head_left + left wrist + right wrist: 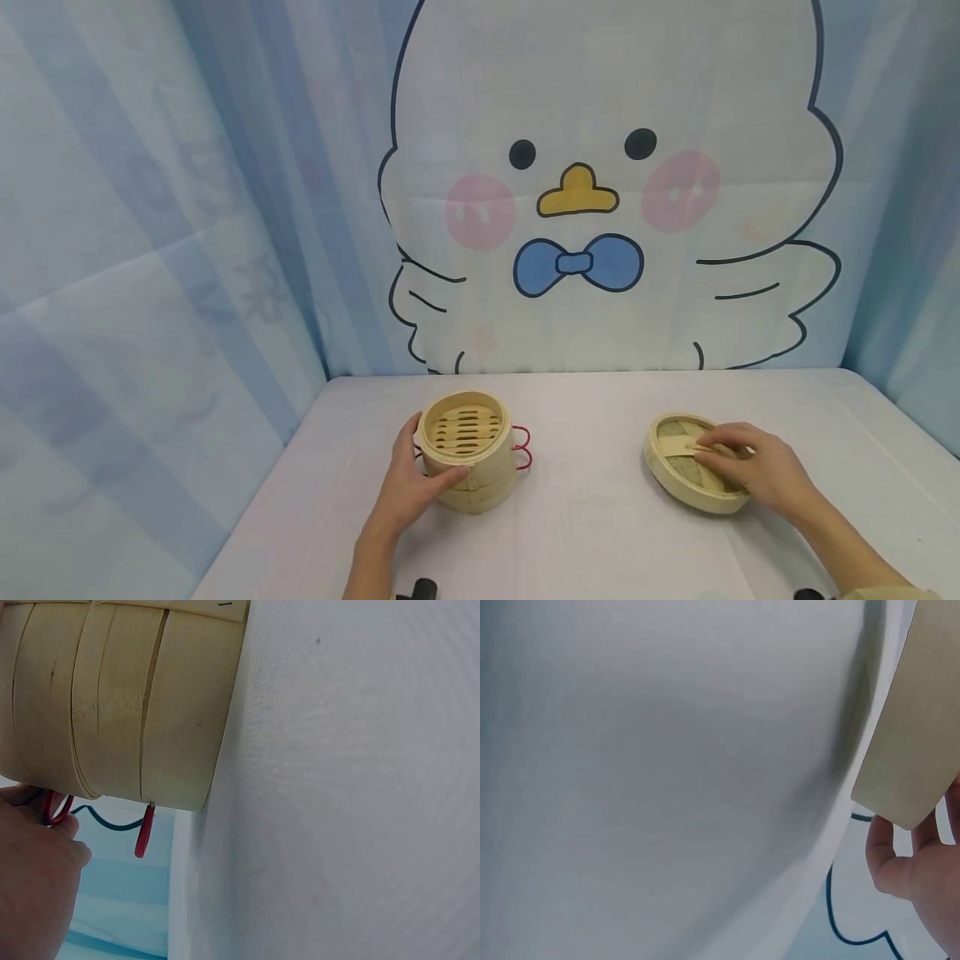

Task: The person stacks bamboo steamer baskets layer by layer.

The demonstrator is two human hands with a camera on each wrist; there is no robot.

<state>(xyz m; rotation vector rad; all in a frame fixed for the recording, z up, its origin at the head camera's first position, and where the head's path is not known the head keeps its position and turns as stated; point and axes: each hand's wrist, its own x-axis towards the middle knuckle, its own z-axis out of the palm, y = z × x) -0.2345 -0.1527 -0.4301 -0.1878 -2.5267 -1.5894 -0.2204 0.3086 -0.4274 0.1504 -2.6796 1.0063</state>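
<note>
A small two-tier bamboo steamer (483,479) stands on the left part of the table, its slatted inner base (467,427) showing from above. My left hand (405,487) grips it from the left, thumb across the near side and fingers round the far left. Red loops (522,457) stick out from its sides, and the left wrist view shows two beside my fingers. To the right, my right hand (772,471) pinches the strap handle of the round bamboo lid (693,493). This lid is tilted, and its plain side wall (911,742) shows in the right wrist view.
A white cloth covers the table (585,517). Behind it hangs a curtain (577,333) printed with a cartoon bird in a blue bow tie. Pale blue drapes (150,292) close in the left and right sides.
</note>
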